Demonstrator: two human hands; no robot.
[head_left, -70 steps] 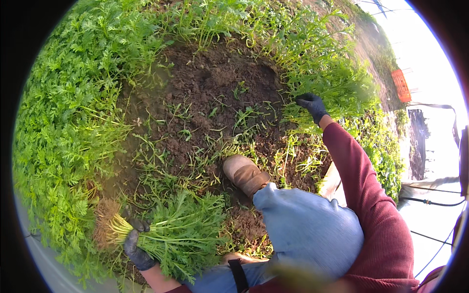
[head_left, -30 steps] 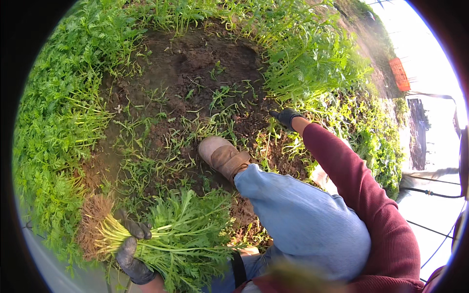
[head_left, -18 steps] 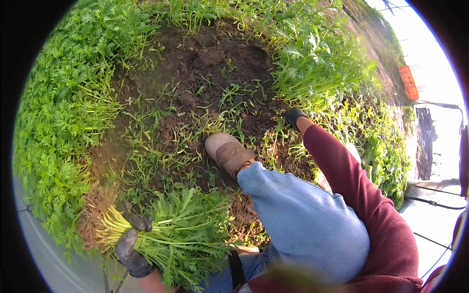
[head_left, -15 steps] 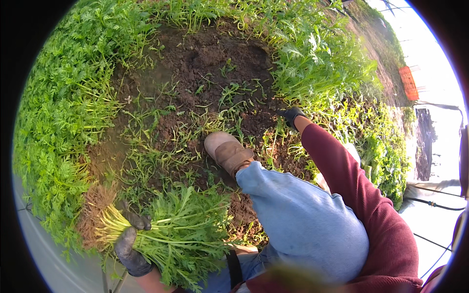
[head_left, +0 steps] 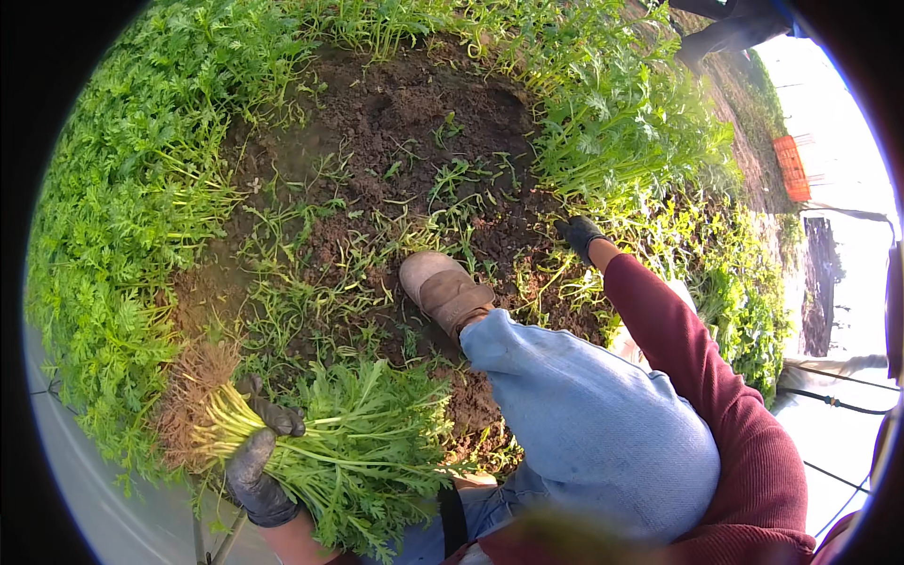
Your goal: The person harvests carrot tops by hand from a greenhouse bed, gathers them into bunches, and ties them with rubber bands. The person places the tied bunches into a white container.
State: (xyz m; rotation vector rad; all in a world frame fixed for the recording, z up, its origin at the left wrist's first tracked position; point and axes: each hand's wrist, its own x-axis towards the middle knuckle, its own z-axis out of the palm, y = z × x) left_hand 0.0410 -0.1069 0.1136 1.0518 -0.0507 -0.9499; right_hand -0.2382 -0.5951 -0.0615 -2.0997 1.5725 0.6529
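My left hand [head_left: 262,461], in a dark, soil-smeared glove, is closed round the pale stems of a bunch of leafy greens [head_left: 363,452]. Its brown, soil-matted roots stick out to the left, and the feathery leaves spread right over my lap. On the other side of my bent knee, my right hand [head_left: 581,235], also in a dark glove, hangs low over the soil with its fingers stretched out and apart. Nothing shows in it. Just beyond it stand the stem bases of uprooted-looking gaps and a clump of standing greens [head_left: 626,141].
My brown shoe [head_left: 444,287] rests on bare soil [head_left: 424,108] strewn with loose leaves and stems. Dense greens [head_left: 113,235] grow along the left and far sides. An orange crate [head_left: 791,168] stands at the far right. Another person's dark-clad leg [head_left: 734,33] shows at the upper right.
My right hand has drawn back slightly to the right and nearer to me, away from the standing greens. Another person's leg has come into view at the upper right. My left hand keeps its bunch.
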